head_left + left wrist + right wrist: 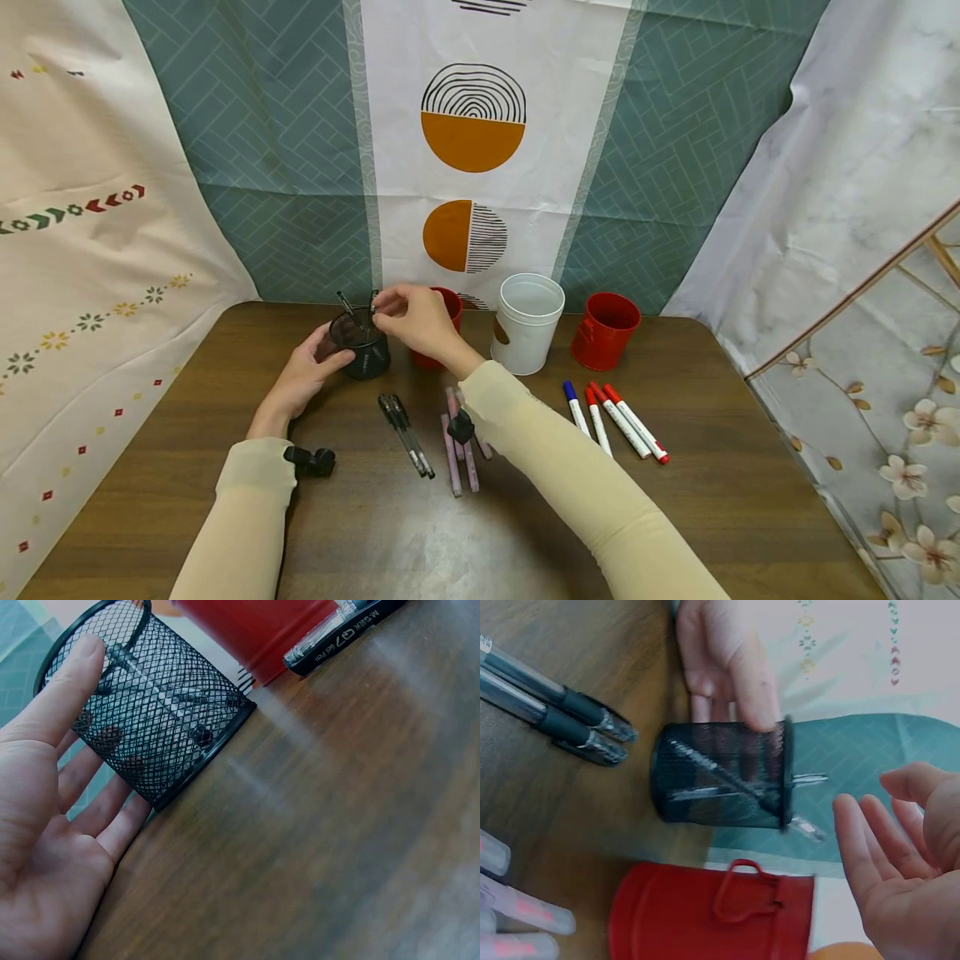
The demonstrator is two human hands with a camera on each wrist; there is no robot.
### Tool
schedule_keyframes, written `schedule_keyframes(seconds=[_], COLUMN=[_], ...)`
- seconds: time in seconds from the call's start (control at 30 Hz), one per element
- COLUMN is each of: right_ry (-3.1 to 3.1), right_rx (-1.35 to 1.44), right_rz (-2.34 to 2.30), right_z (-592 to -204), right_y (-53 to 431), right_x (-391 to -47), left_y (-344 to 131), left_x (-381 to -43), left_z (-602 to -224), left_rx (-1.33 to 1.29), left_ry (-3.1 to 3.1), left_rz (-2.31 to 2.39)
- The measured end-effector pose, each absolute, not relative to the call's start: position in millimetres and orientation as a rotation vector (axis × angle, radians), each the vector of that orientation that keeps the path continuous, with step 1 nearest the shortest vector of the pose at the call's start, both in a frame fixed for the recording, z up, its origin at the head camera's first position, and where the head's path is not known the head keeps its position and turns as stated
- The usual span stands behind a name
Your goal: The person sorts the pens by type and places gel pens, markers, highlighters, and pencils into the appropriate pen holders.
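Observation:
My left hand [303,375] holds the black mesh pen cup [367,357] at its left side. In the left wrist view the thumb lies across the mesh and the other fingers [120,817] are behind it. Two pens [739,776] lean inside the cup, their ends poking above the rim. Just beyond those ends, my right hand [904,847] has its thumb and fingertips apart with nothing between them. On the table in front of the cup lie two black gel pens [407,435], side by side.
Several pink pens [453,467] lie under the right forearm. A red cup [450,304], a white cup [528,325] and another red cup [606,333] stand along the back. Right of centre are a blue-capped marker [576,408] and several red-capped markers [622,417].

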State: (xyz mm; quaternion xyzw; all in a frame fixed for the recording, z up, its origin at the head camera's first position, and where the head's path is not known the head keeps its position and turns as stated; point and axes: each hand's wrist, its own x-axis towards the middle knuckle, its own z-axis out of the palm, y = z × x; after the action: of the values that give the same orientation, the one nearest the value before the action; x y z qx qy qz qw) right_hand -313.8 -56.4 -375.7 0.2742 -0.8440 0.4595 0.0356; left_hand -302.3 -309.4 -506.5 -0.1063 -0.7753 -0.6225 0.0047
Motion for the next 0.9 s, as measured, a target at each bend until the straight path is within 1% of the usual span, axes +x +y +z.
schedule_keyframes(seconds=[0.17,0.33,0.57,0.9], right_ry=[-2.618,-2.642,-2.695,-2.801], right_rx=[0.950,1.057,1.093,1.137], right_rz=[1.276,1.149,0.942,0.850], right_z=[-365,-361,-364,-381], right_y=[-49,-43,-36,-31], right_x=[-303,-290,-275,-254], left_y=[-311,-312,-310,-310], left_x=[-302,-301,-300,-302], left_z=[-506,-506,-504,-506], left_rx=[-0.335,-0.326,-0.318,-0.330], left_ry=[-2.430,-2.444,-2.448,-2.428], left_rz=[-1.954,-1.964,-1.968,-1.954])
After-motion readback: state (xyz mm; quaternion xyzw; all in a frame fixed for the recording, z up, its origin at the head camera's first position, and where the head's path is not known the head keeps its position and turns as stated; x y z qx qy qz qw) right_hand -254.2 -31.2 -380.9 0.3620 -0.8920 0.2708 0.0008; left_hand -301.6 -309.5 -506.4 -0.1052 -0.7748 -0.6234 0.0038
